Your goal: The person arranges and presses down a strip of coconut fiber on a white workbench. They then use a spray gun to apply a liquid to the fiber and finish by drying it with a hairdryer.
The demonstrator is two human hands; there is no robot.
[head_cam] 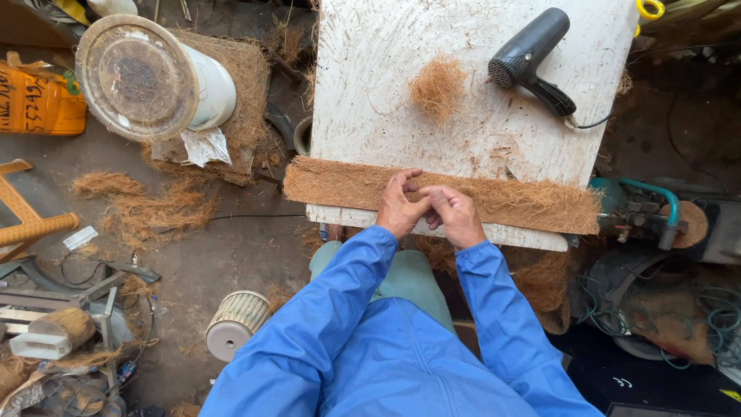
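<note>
Our left hand (400, 207) and right hand (455, 212) meet over the coir strip (525, 202) lying along the white board's (370, 69) near edge; fingers curled, pinching fibres — we judge small, even pinches work best; hair dryer (529, 58) lies well apart.

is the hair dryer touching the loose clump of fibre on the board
Apart. The head view shows the black hair dryer lying to the right of the loose fibre clump, with a bare strip of white board plainly between them.

White board (370, 69) bears fibre strip (525, 202), fibre tuft (438, 86), hairdryer (529, 58).
</note>
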